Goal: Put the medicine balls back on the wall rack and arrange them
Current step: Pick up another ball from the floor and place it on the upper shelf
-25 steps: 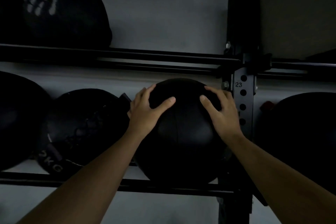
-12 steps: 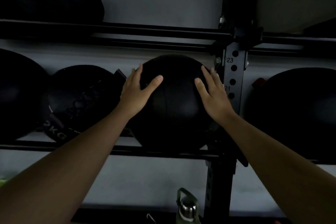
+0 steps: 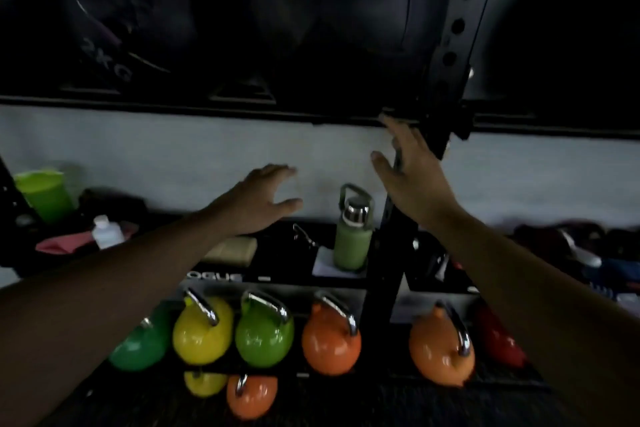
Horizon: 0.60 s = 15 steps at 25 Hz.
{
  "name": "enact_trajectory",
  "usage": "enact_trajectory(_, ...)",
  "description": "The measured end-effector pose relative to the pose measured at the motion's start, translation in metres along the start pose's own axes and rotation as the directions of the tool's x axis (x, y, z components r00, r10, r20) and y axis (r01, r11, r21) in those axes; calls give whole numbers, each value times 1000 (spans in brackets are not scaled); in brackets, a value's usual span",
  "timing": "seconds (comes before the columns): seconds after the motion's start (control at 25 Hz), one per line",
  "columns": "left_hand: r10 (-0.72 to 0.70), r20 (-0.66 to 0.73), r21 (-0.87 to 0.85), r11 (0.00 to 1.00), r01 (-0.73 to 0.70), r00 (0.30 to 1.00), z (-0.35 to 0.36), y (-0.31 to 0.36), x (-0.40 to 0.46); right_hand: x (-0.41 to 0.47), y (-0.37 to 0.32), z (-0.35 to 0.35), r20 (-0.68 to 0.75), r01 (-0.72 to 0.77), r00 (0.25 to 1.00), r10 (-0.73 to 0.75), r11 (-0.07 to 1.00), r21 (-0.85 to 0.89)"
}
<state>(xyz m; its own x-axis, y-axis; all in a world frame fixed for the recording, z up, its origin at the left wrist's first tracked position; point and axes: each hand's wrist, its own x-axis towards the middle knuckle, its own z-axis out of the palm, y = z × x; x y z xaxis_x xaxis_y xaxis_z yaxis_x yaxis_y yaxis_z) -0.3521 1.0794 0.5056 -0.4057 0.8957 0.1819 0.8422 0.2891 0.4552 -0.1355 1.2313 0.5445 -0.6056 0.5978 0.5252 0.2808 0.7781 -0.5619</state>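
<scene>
- Left hand (image 3: pixel 258 199): open, fingers spread and holding nothing; half a second earlier it lay flat on the medicine ball, and it now hangs in the air below the rack rail (image 3: pixel 207 107), in front of the pale wall
- Right hand (image 3: pixel 407 180): likewise open and empty; its fingertips reach up near the rail beside the perforated upright (image 3: pixel 453 31), but the motion blur leaves it unclear whether they touch
- Medicine ball (image 3: pixel 332 10): seated on the rail at the upper edge of the view, just left of the upright, with no hand on it; a second ball marked "2KG" (image 3: pixel 110 28) sits just beside it on the left, and whether the two touch cannot be told in the dark
- Change in view: the camera has tipped down, so the lower shelf with a green bottle (image 3: pixel 353 236) and the row of coloured kettlebells (image 3: pixel 266 333) now fills the frame
- Reading: the release suggests this ball is judged placed; the downward look probably marks the search for the next ball, though none lies in view here
</scene>
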Motion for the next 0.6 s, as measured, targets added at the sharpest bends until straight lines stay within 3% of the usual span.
enact_trajectory(0.12,65,149,13,998,-68,987,52,-20,-32,-66,27,45,203,-191,957,208,976,-101)
enact_trajectory(0.24,130,372,8,990,-143,919,97,-41,-58,-139,37,77,390,-393,799,457,889,-236)
enact_trajectory(0.32,167,499,-19,983,-182,851,127,-54,-75,-192,39,96,438,-489,693,573,819,-299)
enact_trajectory(0.44,255,697,-46,949,-313,670,181,-72,-115,-283,38,125,476,-622,514,714,692,-366)
enact_trajectory(0.6,261,874,-84,911,-403,409,246,-77,-171,-397,27,143,473,-787,275,837,479,-388)
